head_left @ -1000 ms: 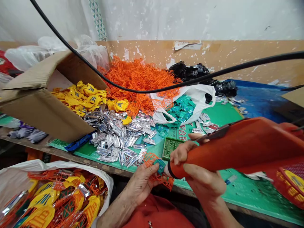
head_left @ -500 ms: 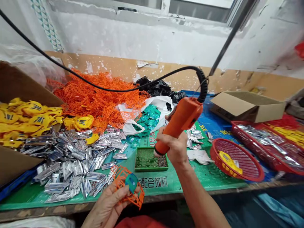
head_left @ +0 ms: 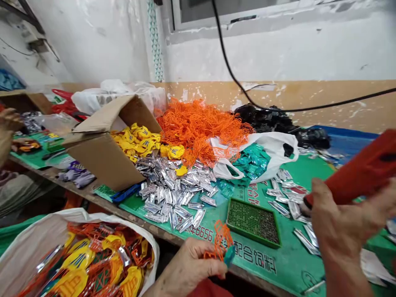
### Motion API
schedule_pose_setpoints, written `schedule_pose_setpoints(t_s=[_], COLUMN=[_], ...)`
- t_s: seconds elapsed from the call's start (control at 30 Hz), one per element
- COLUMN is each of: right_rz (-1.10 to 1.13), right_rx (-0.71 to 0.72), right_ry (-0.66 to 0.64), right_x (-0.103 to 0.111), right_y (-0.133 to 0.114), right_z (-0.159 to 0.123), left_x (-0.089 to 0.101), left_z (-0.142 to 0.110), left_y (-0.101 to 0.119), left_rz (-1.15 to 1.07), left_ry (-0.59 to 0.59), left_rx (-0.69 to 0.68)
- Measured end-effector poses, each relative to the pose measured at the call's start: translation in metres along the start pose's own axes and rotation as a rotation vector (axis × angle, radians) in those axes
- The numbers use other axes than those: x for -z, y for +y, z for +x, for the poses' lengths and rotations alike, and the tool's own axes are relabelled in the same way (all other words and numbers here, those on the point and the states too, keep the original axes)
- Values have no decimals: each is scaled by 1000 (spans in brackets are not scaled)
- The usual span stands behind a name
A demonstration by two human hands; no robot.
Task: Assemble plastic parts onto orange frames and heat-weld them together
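A green tray (head_left: 243,215) of small metal bits sits on a green printed sheet (head_left: 297,258) covering the bench. Just in front of the tray, to its left, the left hand (head_left: 198,264) pinches an orange lattice piece (head_left: 221,239) between thumb and fingers, a teal piece (head_left: 229,255) at its near end. Right of the tray, the right hand (head_left: 343,222), blurred, is wrapped around a red tool (head_left: 365,169); how tightly I cannot tell. Silver pieces (head_left: 173,194) lie heaped left of the tray; past them are a tipped carton (head_left: 102,152) of yellow parts (head_left: 136,140) and an orange lattice heap (head_left: 201,128). Behind the tray, a white bag (head_left: 280,146) spills teal parts (head_left: 253,161). Beyond rises a flaking wall (head_left: 262,49), white over tan, with a black cable (head_left: 230,70) hanging before it. Well left of the tray, below bench level, stands a filled white sack (head_left: 123,218); farther left shows another person's hand (head_left: 10,119)
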State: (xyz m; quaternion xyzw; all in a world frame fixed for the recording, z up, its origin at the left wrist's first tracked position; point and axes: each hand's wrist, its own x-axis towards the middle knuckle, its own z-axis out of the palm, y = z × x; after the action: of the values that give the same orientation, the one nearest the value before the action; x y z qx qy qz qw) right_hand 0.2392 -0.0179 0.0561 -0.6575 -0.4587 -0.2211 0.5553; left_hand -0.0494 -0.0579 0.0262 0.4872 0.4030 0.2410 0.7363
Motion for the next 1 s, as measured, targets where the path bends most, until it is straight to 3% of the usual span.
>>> schedule_pose_setpoints(t_s=[0.07,0.1,0.17,0.23,0.3,0.43,0.6,0.7,0.8,0.9,1.0], right_rz=[-124,-104,74,287,377,333,247,234,293,422,597], right_rx=[201,245,349,447,559,751,895,887,787,581,286], right_ry=[171,192,-52,-481,-767,-1057,-1275,-1356,-1410,-1427,-1436], right_x=[-2,-5,-18,-36,-55,-78,-81,-81,-85,-86,-79], right_y=[-14,-23,-41,-55,-63,-73,-90,-95,-94,-88,-85], right_z=[-13,-21,-43,-66,-87,-109,-116,-121,-123,-119,-111], left_x=[1,1,3,5,9,16,28,36,41,44,46], left_z=[-6,-8,-12,-14,-16,-21,-23,-20,-18,-18,-16], left_y=[1,1,0,-1,-1,-5,-13,-16,-15,-13,-13], left_rz=[19,22,19,-7,-42,-192,-460,-565,-634,-674,-679], left_ry=[-47,-62,-67,-57,-29,67,246,321,366,423,431], left_rx=[18,16,0,15,3,-66,-32,-102,-129,-121,-106])
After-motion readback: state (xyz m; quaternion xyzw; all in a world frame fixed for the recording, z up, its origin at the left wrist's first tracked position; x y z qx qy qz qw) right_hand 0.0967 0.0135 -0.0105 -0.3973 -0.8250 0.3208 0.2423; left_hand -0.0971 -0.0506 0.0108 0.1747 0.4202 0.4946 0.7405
